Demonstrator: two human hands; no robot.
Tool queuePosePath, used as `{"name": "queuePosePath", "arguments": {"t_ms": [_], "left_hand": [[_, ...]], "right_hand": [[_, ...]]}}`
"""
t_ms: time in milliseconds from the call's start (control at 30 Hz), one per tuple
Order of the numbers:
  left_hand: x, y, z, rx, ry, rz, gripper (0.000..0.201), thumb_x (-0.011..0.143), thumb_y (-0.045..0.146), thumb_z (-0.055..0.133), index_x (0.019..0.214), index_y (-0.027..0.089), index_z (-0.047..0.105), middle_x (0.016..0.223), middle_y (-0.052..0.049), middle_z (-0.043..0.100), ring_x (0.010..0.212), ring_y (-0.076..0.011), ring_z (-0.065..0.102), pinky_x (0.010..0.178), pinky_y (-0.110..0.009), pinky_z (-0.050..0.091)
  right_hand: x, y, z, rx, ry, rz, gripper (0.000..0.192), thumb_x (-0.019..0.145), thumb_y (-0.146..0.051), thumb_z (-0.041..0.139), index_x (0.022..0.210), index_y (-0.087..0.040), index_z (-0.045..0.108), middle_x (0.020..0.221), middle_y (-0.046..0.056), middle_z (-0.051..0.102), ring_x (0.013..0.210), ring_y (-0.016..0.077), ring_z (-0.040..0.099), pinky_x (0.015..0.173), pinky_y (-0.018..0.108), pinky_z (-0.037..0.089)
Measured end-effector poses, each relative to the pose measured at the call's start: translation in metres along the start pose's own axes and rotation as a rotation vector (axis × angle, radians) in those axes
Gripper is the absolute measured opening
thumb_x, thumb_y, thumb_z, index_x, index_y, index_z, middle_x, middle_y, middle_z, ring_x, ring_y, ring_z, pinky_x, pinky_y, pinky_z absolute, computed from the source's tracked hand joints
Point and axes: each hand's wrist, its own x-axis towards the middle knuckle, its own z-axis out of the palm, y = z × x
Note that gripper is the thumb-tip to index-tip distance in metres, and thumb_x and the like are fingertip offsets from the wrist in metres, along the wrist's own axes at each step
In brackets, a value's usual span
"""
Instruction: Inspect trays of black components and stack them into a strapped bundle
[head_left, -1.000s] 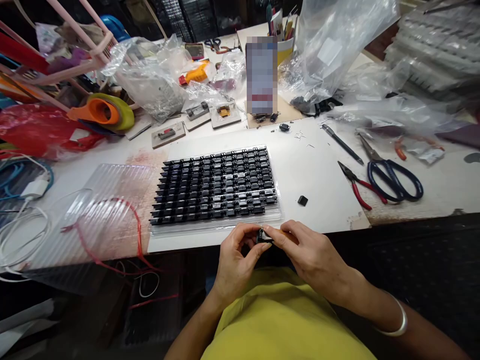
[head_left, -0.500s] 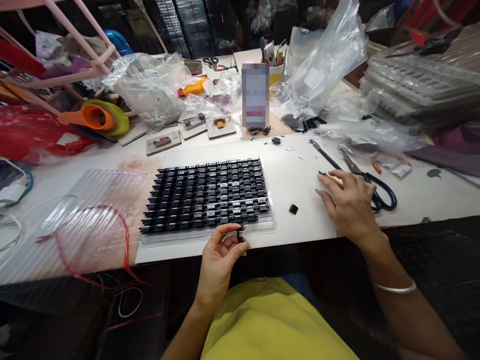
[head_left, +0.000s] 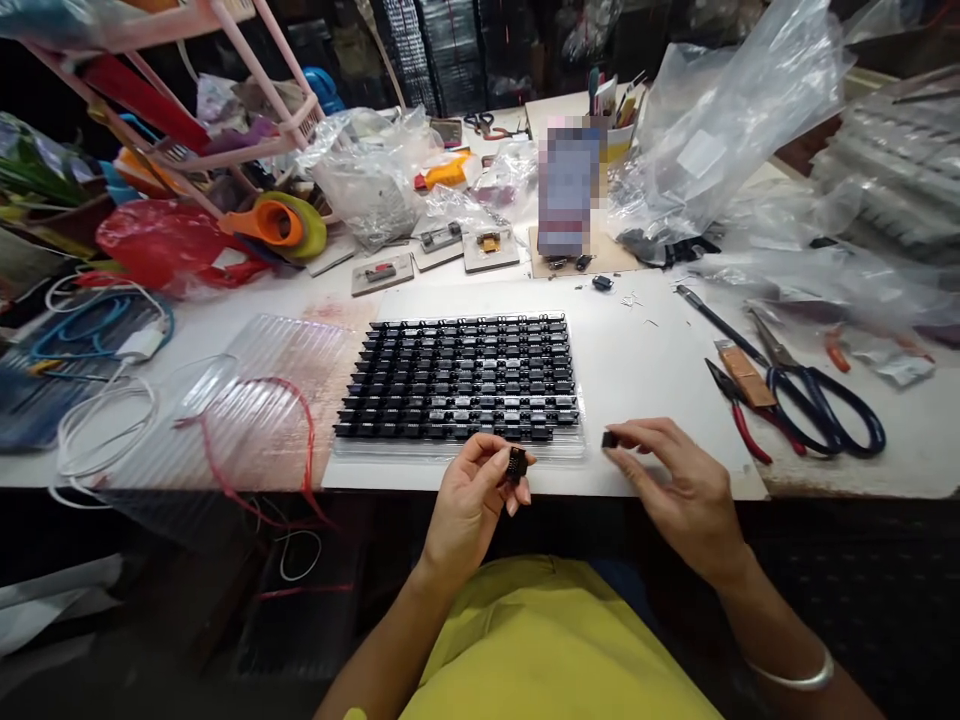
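My left hand [head_left: 480, 497] pinches a small black pinned component [head_left: 516, 464] between thumb and fingertips, just past the tray's front edge. To the right, my right hand [head_left: 679, 490] has thumb and fingers closed on a small black square piece [head_left: 610, 439], held low at the table's front part. A clear plastic tray [head_left: 579, 445] lies flat behind my left hand, with rows of similar black components [head_left: 457, 380] in it. The near row stops short of the tray's right end.
Red-handled pliers [head_left: 750, 430], a tan block [head_left: 744, 374], dark-handled scissors [head_left: 840, 410] and a knife-like tool [head_left: 720, 322] lie at the right. An empty-looking clear tray [head_left: 262, 385] with red cord [head_left: 311, 450] is left. Behind stand a phone-like screen [head_left: 566, 190] and plastic bags [head_left: 727, 150].
My right hand has left the tan block by the scissors, moved toward me and picked up the black square piece from the table. The component in my left hand is turned. The view has swung left.
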Motion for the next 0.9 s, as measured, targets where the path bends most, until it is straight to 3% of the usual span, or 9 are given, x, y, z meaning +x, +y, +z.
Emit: {"name": "queuePosePath", "arguments": {"t_ms": [133, 233, 567, 733, 900], "left_hand": [[0.0, -0.006, 0.007, 0.018, -0.03, 0.006, 0.016, 0.083, 0.03, 0.062, 0.085, 0.016, 0.053, 0.086, -0.003, 0.066, 0.055, -0.0071, 0.056, 0.047, -0.018, 0.037], [-0.001, -0.008, 0.01, 0.048, -0.022, 0.026, 0.016, 0.082, 0.03, 0.063, 0.086, 0.017, 0.055, 0.082, 0.0, 0.063, 0.055, -0.0064, 0.056, 0.048, -0.018, 0.039], [-0.004, -0.015, 0.008, 0.207, 0.01, 0.123, 0.015, 0.086, 0.032, 0.059, 0.089, 0.018, 0.057, 0.081, 0.002, 0.057, 0.053, -0.0029, 0.049, 0.05, -0.018, 0.041], [-0.006, -0.015, 0.007, 0.269, 0.0, 0.19, 0.016, 0.087, 0.029, 0.058, 0.098, 0.018, 0.059, 0.082, 0.001, 0.06, 0.061, -0.0058, 0.057, 0.062, -0.02, 0.047], [-0.008, -0.013, 0.008, 0.323, 0.019, 0.21, 0.015, 0.086, 0.027, 0.06, 0.096, 0.017, 0.06, 0.083, 0.001, 0.062, 0.06, -0.0059, 0.059, 0.061, -0.02, 0.048]], "right_hand": [[-0.004, -0.035, 0.018, 0.214, 0.001, -0.079, 0.022, 0.084, -0.012, 0.059, 0.105, -0.02, 0.058, 0.093, 0.007, 0.06, 0.089, 0.0187, 0.058, 0.076, 0.032, 0.05], [-0.003, -0.044, 0.03, 0.247, 0.017, -0.12, 0.023, 0.084, -0.009, 0.057, 0.105, -0.019, 0.059, 0.092, 0.007, 0.059, 0.088, 0.019, 0.058, 0.075, 0.033, 0.052], [-0.005, -0.041, 0.043, 0.237, 0.042, -0.116, 0.022, 0.082, -0.008, 0.06, 0.103, -0.016, 0.061, 0.093, 0.009, 0.057, 0.087, 0.0184, 0.057, 0.074, 0.033, 0.052], [-0.006, -0.038, 0.044, 0.266, 0.064, -0.097, 0.03, 0.082, -0.003, 0.059, 0.107, -0.017, 0.06, 0.097, 0.008, 0.057, 0.09, 0.0167, 0.056, 0.078, 0.031, 0.05], [-0.007, -0.038, 0.042, 0.318, 0.033, -0.115, 0.032, 0.082, -0.001, 0.057, 0.109, -0.017, 0.059, 0.099, 0.008, 0.059, 0.093, 0.0156, 0.057, 0.08, 0.028, 0.05]]}}
